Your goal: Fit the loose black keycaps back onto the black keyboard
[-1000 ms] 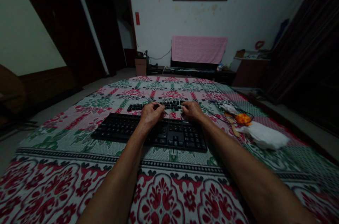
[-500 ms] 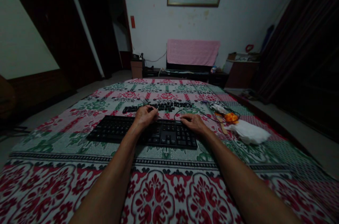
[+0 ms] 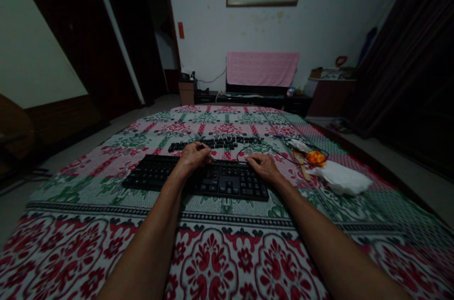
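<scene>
We see the black keyboard (image 3: 227, 179) lying flat on the cloth-covered surface (image 3: 227, 217), keys up, in front of both forearms; a broken row of small black pieces that look like loose keycaps (image 3: 232, 142) lies just beyond its back edge. Our left hand (image 3: 194, 155) is over that back edge, thumb and fingers drawn together in a pinch; we cannot tell whether something small sits between them. Our right hand (image 3: 262, 166) is at the back right corner, fingers bent; whether they grip the keyboard or only rest by it, we cannot tell.

We judge the loose pieces to be the main worry; the left knuckles are near them, so a careless sweep could scatter the row or mix its order. The black cable (image 3: 271, 147) loops close to the right fingers; if we catch it, it could tug the keyboard askew or drag the orange item (image 3: 315, 158) and white crumpled sheet (image 3: 344, 179) to the right. The cloth may ruck up under a hard push, and the dim light could make a dropped black piece easy to lose.
</scene>
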`<state>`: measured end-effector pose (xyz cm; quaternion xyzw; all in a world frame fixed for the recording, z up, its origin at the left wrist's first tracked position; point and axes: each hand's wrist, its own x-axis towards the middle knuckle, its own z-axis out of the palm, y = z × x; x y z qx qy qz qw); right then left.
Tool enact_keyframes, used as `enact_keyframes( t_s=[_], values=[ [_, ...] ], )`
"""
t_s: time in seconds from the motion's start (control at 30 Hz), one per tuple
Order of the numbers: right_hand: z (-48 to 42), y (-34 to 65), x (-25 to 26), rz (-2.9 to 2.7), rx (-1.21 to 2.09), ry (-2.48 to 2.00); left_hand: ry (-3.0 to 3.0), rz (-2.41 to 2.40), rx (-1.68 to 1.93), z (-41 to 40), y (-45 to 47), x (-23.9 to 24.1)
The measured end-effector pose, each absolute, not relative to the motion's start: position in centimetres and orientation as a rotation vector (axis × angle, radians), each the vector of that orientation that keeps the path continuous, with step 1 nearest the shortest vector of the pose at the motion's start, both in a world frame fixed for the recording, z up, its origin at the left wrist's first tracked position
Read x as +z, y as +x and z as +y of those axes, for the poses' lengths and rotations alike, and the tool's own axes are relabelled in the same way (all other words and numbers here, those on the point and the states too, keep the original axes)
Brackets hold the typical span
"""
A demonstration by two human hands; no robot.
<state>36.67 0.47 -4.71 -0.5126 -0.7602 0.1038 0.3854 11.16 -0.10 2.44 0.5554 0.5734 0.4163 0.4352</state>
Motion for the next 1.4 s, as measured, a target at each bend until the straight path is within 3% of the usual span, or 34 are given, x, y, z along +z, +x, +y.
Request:
enact_keyframes(
  t_s=[1.4],
  values=[
    [-0.4, 34.4, -4.3, -1.799, 0.235, -1.422, 1.578, 1.422, 0.748, -0.7, 14.3, 1.2]
  ],
)
